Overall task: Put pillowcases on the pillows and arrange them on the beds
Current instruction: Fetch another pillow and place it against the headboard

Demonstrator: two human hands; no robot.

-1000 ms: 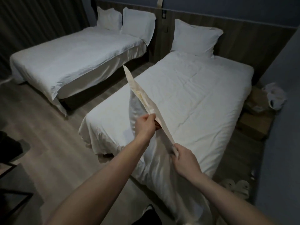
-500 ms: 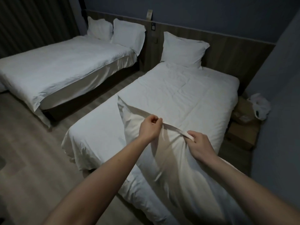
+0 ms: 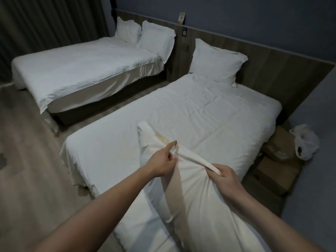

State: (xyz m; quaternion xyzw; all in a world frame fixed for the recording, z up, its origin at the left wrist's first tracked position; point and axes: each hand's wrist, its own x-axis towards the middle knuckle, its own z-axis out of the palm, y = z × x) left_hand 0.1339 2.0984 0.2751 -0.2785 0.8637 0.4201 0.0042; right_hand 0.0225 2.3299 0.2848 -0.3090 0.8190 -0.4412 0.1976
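Observation:
A white pillowcase [image 3: 203, 200] with a pillow inside stands on the foot of the near bed [image 3: 209, 113]. My left hand [image 3: 161, 162] pinches the open hem, index finger stretched along it. My right hand [image 3: 224, 176] grips the same hem further right, pulling it taut. A yellowish bit of the pillow [image 3: 162, 138] shows at the opening. One cased pillow [image 3: 217, 61] leans on the headboard of the near bed. Two cased pillows [image 3: 143, 36] stand at the head of the far bed [image 3: 81, 70].
Cardboard boxes [image 3: 278, 160] and a white plastic bag [image 3: 305, 142] sit on the floor to the right of the near bed. A wooden headboard panel [image 3: 272, 70] runs along the wall. Dark curtains [image 3: 45, 24] hang at the left. A wood floor aisle [image 3: 27, 160] separates the beds.
The pillowcase edge, held up high and tilted a second ago, has come down onto the near bed. Both hands moved lower with it; the left index finger has stretched out.

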